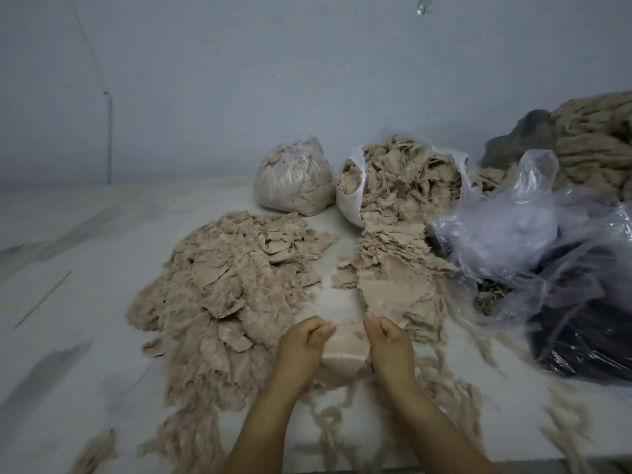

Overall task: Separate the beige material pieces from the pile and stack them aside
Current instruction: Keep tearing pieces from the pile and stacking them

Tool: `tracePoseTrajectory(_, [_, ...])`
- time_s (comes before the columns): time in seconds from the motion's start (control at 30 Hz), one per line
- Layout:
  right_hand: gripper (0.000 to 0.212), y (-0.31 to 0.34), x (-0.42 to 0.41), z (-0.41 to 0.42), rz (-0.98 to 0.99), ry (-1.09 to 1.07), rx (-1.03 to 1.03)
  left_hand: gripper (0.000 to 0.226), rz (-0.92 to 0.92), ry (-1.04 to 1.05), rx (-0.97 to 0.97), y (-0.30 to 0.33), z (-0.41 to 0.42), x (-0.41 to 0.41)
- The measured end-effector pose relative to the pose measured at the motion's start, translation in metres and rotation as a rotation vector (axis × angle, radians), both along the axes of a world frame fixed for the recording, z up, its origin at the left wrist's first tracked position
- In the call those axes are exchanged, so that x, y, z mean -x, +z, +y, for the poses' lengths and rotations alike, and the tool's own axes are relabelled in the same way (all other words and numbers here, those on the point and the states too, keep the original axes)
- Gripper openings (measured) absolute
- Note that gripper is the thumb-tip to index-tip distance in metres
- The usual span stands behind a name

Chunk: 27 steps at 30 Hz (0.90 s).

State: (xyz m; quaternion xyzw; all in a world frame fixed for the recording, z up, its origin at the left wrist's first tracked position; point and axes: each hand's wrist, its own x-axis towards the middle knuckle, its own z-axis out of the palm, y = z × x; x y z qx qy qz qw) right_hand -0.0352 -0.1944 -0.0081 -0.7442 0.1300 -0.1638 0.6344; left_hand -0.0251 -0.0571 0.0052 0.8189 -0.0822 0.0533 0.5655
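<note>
The light I work under is dim, flat and bluish, casting soft shadows. Edges curve and smear with wide-angle blur, and detail looks soft throughout.

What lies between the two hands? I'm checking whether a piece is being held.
In the head view, a beige piece spans the gap: the left hand and the right hand each pinch one side of it above the white table.

A bare textile-sorting workroom: plain wall (307, 80), white worktable (85, 268), plastic bags (294, 179) of beige scraps.
</note>
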Motion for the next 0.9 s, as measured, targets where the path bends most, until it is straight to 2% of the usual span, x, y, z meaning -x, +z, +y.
tracePoseTrajectory(0.1, [0.046, -0.008, 0.0, -0.007, 0.043, -0.018, 0.104, 0.037, 0.003, -0.006, -0.081, -0.002, -0.001, 0.001])
tracePoseTrajectory(0.27, [0.031, -0.023, -0.003, -0.039, 0.243, 0.005, 0.395, 0.034, 0.013, 0.104, 0.086, 0.002, 0.016, -0.007])
tracePoseTrajectory(0.37, [0.029, -0.018, 0.0, -0.053, 0.461, 0.124, 0.467, 0.034, 0.004, -0.012, 0.113, 0.006, 0.013, -0.008])
tracePoseTrajectory(0.43, [0.043, -0.005, 0.0, -0.056, 0.464, 0.151, 0.522, 0.034, 0.012, -0.113, 0.124, 0.007, 0.01, -0.006])
tracePoseTrajectory(0.47, [0.049, 0.003, 0.0, -0.053, 0.37, 0.137, 0.482, 0.034, 0.019, -0.162, 0.134, 0.008, 0.009, -0.006])
tracePoseTrajectory(0.5, [0.053, 0.013, 0.0, -0.047, 0.269, 0.152, 0.356, 0.034, 0.029, -0.207, 0.144, 0.01, 0.008, -0.008])
tracePoseTrajectory(0.57, [0.053, 0.03, -0.002, -0.027, 0.158, 0.347, 0.027, 0.033, 0.064, -0.282, 0.155, 0.015, 0.005, -0.008])
tracePoseTrajectory(0.63, [0.05, 0.032, -0.005, -0.011, 0.121, 0.545, -0.01, 0.035, 0.063, -0.275, 0.16, 0.017, 0.003, -0.009])
tracePoseTrajectory(0.73, [0.036, 0.027, -0.012, -0.001, 0.039, 0.538, 0.001, 0.04, 0.027, -0.028, 0.153, 0.01, 0.01, -0.018])
tracePoseTrajectory(0.9, [0.028, 0.03, -0.02, -0.009, -0.065, 0.276, -0.339, 0.048, 0.039, 0.348, 0.238, -0.006, 0.03, -0.029])
